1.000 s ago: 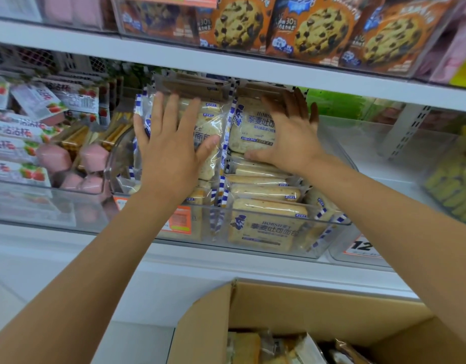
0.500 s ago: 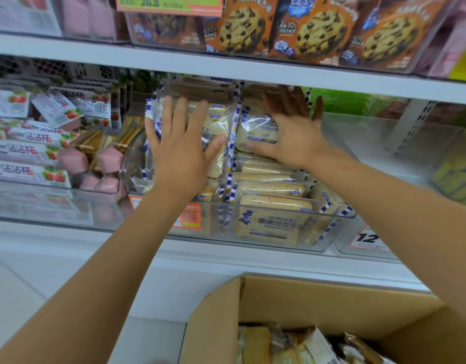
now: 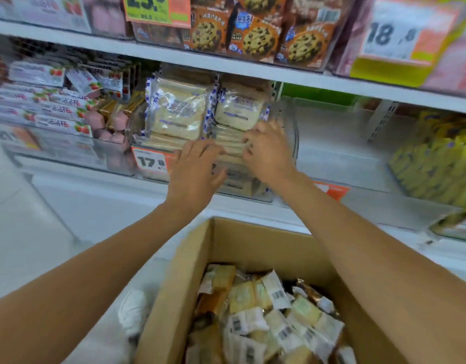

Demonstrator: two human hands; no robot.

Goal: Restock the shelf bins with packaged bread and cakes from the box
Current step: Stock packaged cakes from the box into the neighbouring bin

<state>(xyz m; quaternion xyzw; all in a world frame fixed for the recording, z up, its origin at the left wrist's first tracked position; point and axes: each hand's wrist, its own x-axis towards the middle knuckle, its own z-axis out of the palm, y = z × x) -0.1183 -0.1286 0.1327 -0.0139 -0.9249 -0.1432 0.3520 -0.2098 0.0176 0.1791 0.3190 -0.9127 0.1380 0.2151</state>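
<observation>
Two rows of bread packs (image 3: pixel 178 111) fill one clear bin (image 3: pixel 292 132); one box (image 3: pixel 252 243) below holds many wrapped cakes (image 3: pixel 266 319). Left grip (image 3: pixel 197 166) rests loose on the front packs, while right grip (image 3: pixel 268 151) curls its fingers over them.

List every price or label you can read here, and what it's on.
"17.8": orange tag on the bread bin front.
"18", next digit blurred: right upper tag.
"25.", cut off by the frame: left upper tag.
Too blurred: cookie boxes, strawberry packs, bread packs.
</observation>
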